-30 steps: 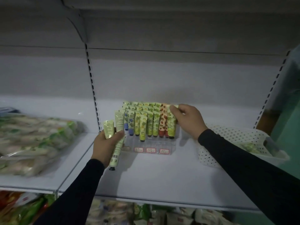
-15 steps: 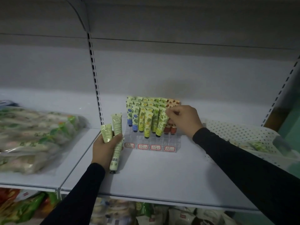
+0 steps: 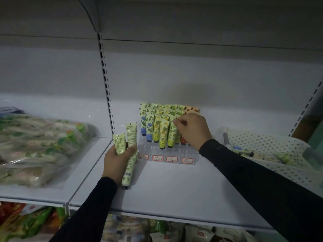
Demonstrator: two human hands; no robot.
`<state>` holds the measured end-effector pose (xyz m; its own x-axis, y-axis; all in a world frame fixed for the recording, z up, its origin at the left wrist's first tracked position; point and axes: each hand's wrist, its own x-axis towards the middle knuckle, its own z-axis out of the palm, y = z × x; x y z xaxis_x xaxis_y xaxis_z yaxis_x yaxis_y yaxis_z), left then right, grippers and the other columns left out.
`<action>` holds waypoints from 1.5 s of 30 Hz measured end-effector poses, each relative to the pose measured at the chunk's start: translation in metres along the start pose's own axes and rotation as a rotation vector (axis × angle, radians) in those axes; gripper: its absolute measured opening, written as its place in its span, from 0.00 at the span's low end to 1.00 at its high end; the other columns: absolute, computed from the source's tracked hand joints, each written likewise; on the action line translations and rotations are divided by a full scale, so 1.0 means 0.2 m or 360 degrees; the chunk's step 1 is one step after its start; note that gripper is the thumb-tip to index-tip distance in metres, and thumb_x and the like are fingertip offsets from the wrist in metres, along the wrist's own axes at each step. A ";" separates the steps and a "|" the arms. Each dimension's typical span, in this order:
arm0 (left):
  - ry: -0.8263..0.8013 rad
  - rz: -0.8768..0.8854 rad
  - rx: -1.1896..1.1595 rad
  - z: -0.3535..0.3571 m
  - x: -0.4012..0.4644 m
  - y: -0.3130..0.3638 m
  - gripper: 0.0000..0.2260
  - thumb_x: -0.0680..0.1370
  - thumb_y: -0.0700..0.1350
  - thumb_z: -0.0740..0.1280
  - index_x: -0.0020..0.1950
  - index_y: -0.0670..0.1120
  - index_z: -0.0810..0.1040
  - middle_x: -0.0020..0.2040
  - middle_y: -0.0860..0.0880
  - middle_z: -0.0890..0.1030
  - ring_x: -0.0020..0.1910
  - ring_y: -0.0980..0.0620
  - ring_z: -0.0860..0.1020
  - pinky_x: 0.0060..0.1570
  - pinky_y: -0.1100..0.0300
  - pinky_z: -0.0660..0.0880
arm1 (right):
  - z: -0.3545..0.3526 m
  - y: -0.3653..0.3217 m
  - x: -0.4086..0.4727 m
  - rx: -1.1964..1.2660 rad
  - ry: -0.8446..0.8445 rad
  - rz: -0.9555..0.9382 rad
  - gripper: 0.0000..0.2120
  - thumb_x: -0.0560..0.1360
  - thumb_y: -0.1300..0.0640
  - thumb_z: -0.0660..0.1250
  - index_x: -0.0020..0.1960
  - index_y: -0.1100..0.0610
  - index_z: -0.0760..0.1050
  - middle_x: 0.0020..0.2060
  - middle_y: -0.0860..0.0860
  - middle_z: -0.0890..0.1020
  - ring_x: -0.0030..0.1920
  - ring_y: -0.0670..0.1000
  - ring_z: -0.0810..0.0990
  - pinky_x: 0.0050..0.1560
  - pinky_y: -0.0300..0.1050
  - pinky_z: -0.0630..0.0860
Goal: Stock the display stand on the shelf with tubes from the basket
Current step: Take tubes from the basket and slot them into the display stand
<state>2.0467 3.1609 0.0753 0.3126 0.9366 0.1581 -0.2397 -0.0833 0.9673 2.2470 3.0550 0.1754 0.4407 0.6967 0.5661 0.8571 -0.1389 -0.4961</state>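
A clear tiered display stand (image 3: 168, 154) sits on a white shelf (image 3: 174, 189), its rows filled with upright tubes, caps down: blue-flowered ones at its left end, yellow and green fruit prints in the middle, orange ones at the far right. Four red-bordered price labels (image 3: 165, 158) line the stand's front edge. The person's right hand (image 3: 192, 131) reaches in over the right half of the stand, fingers curled, thumb and forefinger pinching the top edge of a green tube (image 3: 172, 134) in the front row; that tube stands in the stand with its cap low near the front tier. To the left of that hand and nearer the camera, the left hand (image 3: 117, 159) grips two pale green tubes (image 3: 130, 149) just beside the stand's left corner, fingers wrapped round them, the longer one hanging cap-down toward the shelf. To the right of the right hand, a white perforated basket (image 3: 262, 144) rests on the same shelf with a few tubes lying inside. Well to the left of the left hand, bagged goods in clear plastic (image 3: 40, 147) lie on the neighbouring shelf section. Both forearms wear dark sleeves (image 3: 262, 180).
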 end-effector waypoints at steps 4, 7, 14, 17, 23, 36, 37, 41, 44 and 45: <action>-0.0006 0.0002 -0.0014 0.00 0.00 0.00 0.01 0.76 0.39 0.72 0.46 0.44 0.81 0.35 0.47 0.83 0.31 0.49 0.80 0.34 0.55 0.78 | 0.00 -0.01 0.00 0.0015 -0.0005 -0.0009 0.13 0.78 0.55 0.67 0.42 0.62 0.83 0.36 0.54 0.83 0.36 0.49 0.76 0.36 0.22 0.66; -0.0010 -0.0002 -0.0011 0.00 0.00 0.00 0.02 0.76 0.39 0.72 0.47 0.44 0.81 0.35 0.47 0.83 0.31 0.49 0.80 0.34 0.55 0.78 | 0.01 -0.01 0.01 0.0029 -0.0028 0.0021 0.12 0.77 0.53 0.68 0.44 0.60 0.83 0.35 0.51 0.82 0.34 0.45 0.74 0.34 0.22 0.67; -0.0014 -0.0024 -0.0048 -0.01 0.01 -0.01 0.03 0.76 0.39 0.72 0.49 0.43 0.81 0.35 0.46 0.83 0.31 0.48 0.79 0.35 0.54 0.78 | 0.01 -0.01 0.01 0.0031 -0.0033 0.0040 0.13 0.77 0.57 0.67 0.34 0.58 0.78 0.31 0.52 0.81 0.35 0.51 0.79 0.32 0.23 0.66; -0.0014 -0.0019 -0.0040 0.00 0.01 -0.01 0.02 0.76 0.39 0.72 0.48 0.44 0.81 0.35 0.47 0.83 0.30 0.49 0.79 0.34 0.55 0.78 | 0.01 0.00 0.01 0.0012 -0.0032 0.0023 0.13 0.77 0.57 0.67 0.37 0.61 0.80 0.33 0.53 0.83 0.36 0.51 0.80 0.33 0.22 0.67; -0.0001 -0.0022 -0.0026 0.00 0.01 -0.01 0.02 0.76 0.39 0.71 0.48 0.43 0.81 0.35 0.47 0.83 0.30 0.49 0.79 0.32 0.57 0.77 | 0.01 0.01 0.02 -0.0016 -0.0052 -0.0024 0.13 0.78 0.55 0.67 0.40 0.62 0.82 0.35 0.54 0.84 0.36 0.50 0.80 0.33 0.23 0.66; -0.0006 -0.0033 -0.0021 0.00 0.00 -0.01 0.02 0.76 0.39 0.72 0.48 0.43 0.81 0.35 0.47 0.83 0.30 0.50 0.79 0.32 0.57 0.77 | 0.03 0.00 0.04 -0.0042 -0.0099 -0.0005 0.16 0.77 0.55 0.66 0.37 0.65 0.79 0.32 0.58 0.82 0.35 0.55 0.79 0.37 0.39 0.70; -0.0007 -0.0031 -0.0022 0.00 0.00 -0.01 0.02 0.76 0.39 0.71 0.48 0.43 0.81 0.35 0.47 0.83 0.30 0.50 0.79 0.32 0.57 0.77 | 0.03 0.00 0.04 -0.0037 -0.0107 -0.0005 0.16 0.77 0.55 0.66 0.37 0.65 0.79 0.32 0.59 0.81 0.35 0.55 0.79 0.38 0.40 0.71; -0.0007 -0.0025 -0.0004 0.00 0.00 -0.01 0.02 0.76 0.39 0.71 0.48 0.43 0.81 0.35 0.47 0.83 0.30 0.50 0.80 0.31 0.57 0.77 | 0.02 0.00 0.04 0.0005 -0.0152 0.0019 0.16 0.77 0.55 0.66 0.38 0.67 0.79 0.33 0.61 0.82 0.35 0.58 0.80 0.41 0.44 0.76; -0.0006 -0.0030 0.0010 0.00 0.00 0.00 0.02 0.76 0.39 0.71 0.48 0.43 0.81 0.36 0.46 0.83 0.30 0.49 0.80 0.31 0.57 0.78 | 0.02 0.00 0.03 0.0029 -0.0182 0.0076 0.18 0.78 0.53 0.65 0.39 0.67 0.79 0.33 0.62 0.82 0.36 0.59 0.80 0.35 0.28 0.70; -0.0003 -0.0036 0.0008 0.00 0.00 0.00 0.02 0.76 0.39 0.71 0.48 0.43 0.81 0.36 0.46 0.83 0.30 0.49 0.80 0.31 0.57 0.78 | 0.02 0.00 0.02 0.0023 -0.0185 0.0084 0.19 0.79 0.52 0.64 0.39 0.66 0.79 0.33 0.61 0.82 0.35 0.59 0.80 0.34 0.24 0.66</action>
<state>2.0462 3.1607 0.0747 0.3197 0.9376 0.1365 -0.2282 -0.0637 0.9715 2.2479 3.0599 0.1754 0.4506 0.7656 0.4591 0.8290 -0.1681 -0.5334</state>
